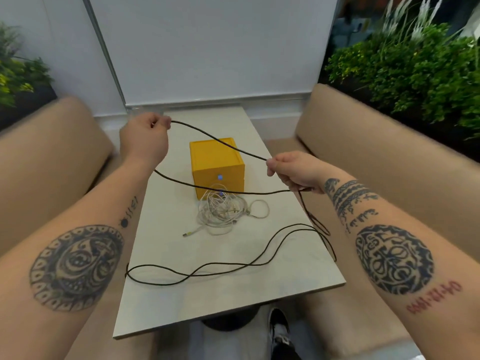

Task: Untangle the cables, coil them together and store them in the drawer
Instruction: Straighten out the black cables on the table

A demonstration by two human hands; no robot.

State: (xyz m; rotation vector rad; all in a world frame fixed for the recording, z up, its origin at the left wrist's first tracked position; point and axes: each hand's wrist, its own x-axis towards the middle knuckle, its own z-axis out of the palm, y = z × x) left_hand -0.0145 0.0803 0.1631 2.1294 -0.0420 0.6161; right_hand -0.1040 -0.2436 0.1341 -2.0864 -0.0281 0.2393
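Observation:
A long black cable [220, 267] runs in loose loops over the near half of the white table [161, 302]. My left hand [145, 136] holds one stretch of it raised above the table's far left. My right hand [293, 171] pinches the same cable further along, over the right side, so a span hangs between the two hands. A tangle of white cables [223, 213] lies in the middle of the table, one plug pointing left. Right behind it stands a yellow drawer box [217, 165] with small blue knobs, both drawers closed.
Tan sofas flank the narrow table, one on the left [52, 157] and one on the right [376, 131]. Green plants [415, 74] rise behind the right sofa. A white wall panel closes the far end. A dark shoe [279, 328] shows under the table's near edge.

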